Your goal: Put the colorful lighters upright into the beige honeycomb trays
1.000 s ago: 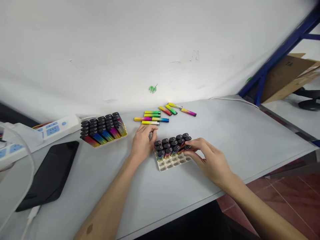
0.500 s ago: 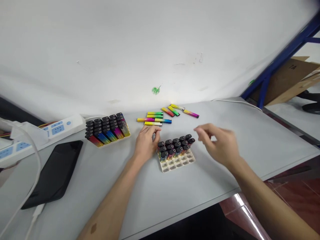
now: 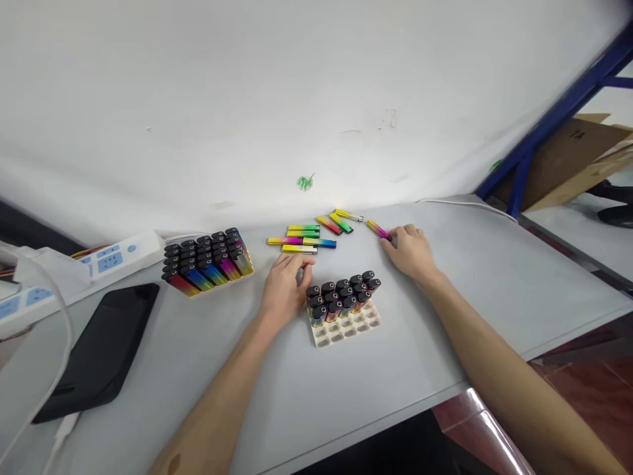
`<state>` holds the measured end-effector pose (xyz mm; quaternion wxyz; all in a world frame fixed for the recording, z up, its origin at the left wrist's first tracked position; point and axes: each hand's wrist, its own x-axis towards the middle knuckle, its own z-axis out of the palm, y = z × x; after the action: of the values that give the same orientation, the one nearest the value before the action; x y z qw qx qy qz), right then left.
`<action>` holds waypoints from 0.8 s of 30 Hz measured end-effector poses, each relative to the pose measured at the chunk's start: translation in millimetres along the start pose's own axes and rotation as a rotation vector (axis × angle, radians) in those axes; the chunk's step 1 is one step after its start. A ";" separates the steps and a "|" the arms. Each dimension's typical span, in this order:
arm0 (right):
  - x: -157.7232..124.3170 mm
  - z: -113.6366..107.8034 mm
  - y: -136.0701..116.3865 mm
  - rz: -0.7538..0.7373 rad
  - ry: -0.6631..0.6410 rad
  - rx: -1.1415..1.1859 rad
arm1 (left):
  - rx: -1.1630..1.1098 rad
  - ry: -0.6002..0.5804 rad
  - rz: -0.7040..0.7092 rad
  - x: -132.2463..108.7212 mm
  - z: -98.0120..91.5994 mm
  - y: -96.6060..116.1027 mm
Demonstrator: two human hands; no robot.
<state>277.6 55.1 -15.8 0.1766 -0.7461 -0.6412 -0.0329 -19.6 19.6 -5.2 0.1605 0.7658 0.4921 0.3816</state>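
My right hand [image 3: 408, 251] has its fingertips closed on the dark end of a yellow-and-magenta lighter [image 3: 378, 229] lying on the table. Against the left side of a pale tray [image 3: 347, 332] rests my left hand [image 3: 285, 287], its fingers loosely bent, thumb apart from them, nothing visible in its grasp. Several black-topped lighters [image 3: 345, 297] stand upright in the back rows of this tray, and the front holes are bare. Beyond my left hand lie several loose lighters, among them a yellow-and-blue one [image 3: 319, 243] and a yellow-and-red one [image 3: 329, 225].
A second tray [image 3: 232, 280] packed with upright lighters [image 3: 208, 260] stands on the left. Further left are a black phone [image 3: 101, 349] with a white cable and a white power strip [image 3: 121, 257]. A wall [image 3: 247, 99] closes off the back; a blue frame [image 3: 548, 119] stands at right.
My right hand has moved back from beside the tray and taken hold of the yellow-and-magenta lighter, which has turned slightly. My left hand stays by the tray. The view has shifted a little.
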 end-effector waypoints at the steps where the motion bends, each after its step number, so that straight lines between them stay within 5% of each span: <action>1: -0.8 -1.2 1.1 -0.002 -0.001 0.017 | 0.000 0.001 -0.001 0.0 -0.1 0.1; 4: -2.7 -6.7 2.1 0.008 0.055 0.174 | -0.008 -0.002 0.000 -0.1 -0.1 0.1; 8: -6.6 -18.2 -6.9 0.101 0.183 0.694 | -0.009 -0.008 -0.009 -0.7 0.1 0.0; 13: -18.4 -25.3 -32.0 0.192 0.004 1.259 | -0.016 -0.005 -0.001 -0.7 0.4 -0.5; 19: -31.6 -19.2 -50.7 0.214 -0.328 1.360 | -0.008 -0.008 -0.006 -0.6 0.2 0.0; 24: -32.5 -18.6 -51.2 0.222 -0.313 1.361 | -0.004 -0.001 0.009 -0.4 0.7 -1.0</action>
<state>225.6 24.6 3.9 0.5120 -0.5269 -0.4574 0.5010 -19.8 19.9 -6.5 0.1605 0.7680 0.4876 0.3829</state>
